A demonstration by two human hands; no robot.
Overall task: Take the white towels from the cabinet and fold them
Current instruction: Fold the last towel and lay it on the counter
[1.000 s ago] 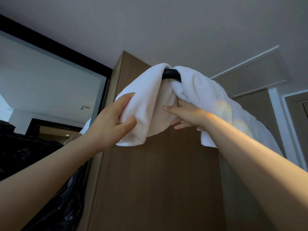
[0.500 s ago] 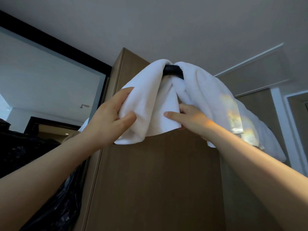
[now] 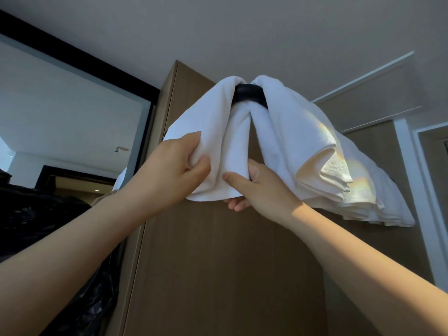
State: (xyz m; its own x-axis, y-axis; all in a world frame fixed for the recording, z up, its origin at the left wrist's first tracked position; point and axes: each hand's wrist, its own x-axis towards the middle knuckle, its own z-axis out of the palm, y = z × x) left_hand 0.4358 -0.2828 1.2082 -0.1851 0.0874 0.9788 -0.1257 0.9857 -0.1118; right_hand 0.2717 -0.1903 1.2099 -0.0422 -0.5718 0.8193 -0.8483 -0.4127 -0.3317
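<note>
A white towel (image 3: 218,132) hangs over a black hook (image 3: 249,95) at the top of a brown wooden cabinet door (image 3: 218,263). My left hand (image 3: 169,175) grips the towel's left fold, thumb and fingers curled into the cloth. Just to its right, my right hand (image 3: 261,190) pinches the towel's lower middle edge, thumb in front and fingers behind. A second white towel (image 3: 315,146) drapes to the right of the hook, its folds hanging beyond my right wrist.
A black plastic bag (image 3: 48,226) bulges at lower left beside the cabinet. A mirror with a black frame (image 3: 72,112) fills the upper left. A white door frame (image 3: 409,190) stands at the right. The ceiling (image 3: 242,27) spans above.
Both hands slid down the left towel and closed on its lower part. My right hand went from touching the cloth to pinching its edge. The towel's folds have drawn closer together.
</note>
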